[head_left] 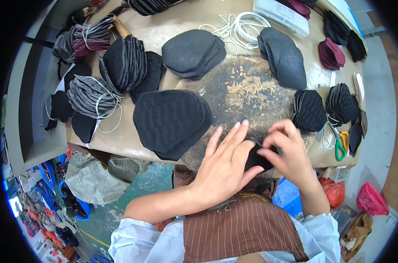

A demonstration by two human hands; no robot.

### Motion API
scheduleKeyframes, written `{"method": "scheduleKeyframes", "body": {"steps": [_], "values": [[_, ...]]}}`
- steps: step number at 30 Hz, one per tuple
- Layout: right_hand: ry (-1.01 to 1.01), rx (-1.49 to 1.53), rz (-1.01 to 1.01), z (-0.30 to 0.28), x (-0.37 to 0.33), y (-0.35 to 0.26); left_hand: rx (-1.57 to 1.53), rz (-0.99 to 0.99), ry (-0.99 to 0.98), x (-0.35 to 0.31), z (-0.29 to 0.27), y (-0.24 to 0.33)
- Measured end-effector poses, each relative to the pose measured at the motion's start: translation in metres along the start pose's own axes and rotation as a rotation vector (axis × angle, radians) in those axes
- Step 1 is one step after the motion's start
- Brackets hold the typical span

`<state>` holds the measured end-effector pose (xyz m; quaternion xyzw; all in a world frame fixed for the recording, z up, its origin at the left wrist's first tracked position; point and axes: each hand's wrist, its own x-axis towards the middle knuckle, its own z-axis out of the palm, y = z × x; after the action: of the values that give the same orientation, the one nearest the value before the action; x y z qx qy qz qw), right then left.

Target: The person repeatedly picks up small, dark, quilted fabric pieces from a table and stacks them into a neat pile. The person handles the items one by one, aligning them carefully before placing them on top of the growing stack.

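A small black fabric piece (255,161) lies at the near edge of the table, partly hidden under my hands. My left hand (223,164) rests with its fingers stretched out over the left side of the piece, its thumb on the black fabric. At the piece's right side, my right hand (291,151) has its fingers curled, thumb and forefinger pinching the upper edge. Just left of my hands sits a stack of black quilted pieces (170,122). Beyond are two stacks of smooth dark pieces, one on the left (192,52) and one on the right (282,57).
A worn, scuffed patch (247,87) marks the brown-covered table. Tied bundles of grey pieces (91,96) stand at the left. White cord (247,30) lies coiled at the back beside a clear plastic box (282,17). Green-and-orange scissors (341,144) lie right, near black quilted stacks (309,109).
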<state>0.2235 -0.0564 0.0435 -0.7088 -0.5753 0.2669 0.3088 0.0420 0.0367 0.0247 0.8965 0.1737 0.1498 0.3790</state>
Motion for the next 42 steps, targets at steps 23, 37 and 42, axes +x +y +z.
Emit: {"method": "scheduleKeyframes", "body": {"steps": [23, 37, 42], "values": [[0.301, 0.304, 0.119, -0.016, -0.083, 0.029, 0.688, -0.345, -0.011, 0.155, -0.078, -0.077], [0.458, -0.201, 0.042, -0.067, -0.038, 0.082, 0.526, -0.066, -0.047, 0.122, -0.038, -0.018], [0.398, -0.288, 0.044, -0.070, -0.022, 0.093, 0.650, 0.129, 0.086, 0.049, 0.003, 0.016]]}}
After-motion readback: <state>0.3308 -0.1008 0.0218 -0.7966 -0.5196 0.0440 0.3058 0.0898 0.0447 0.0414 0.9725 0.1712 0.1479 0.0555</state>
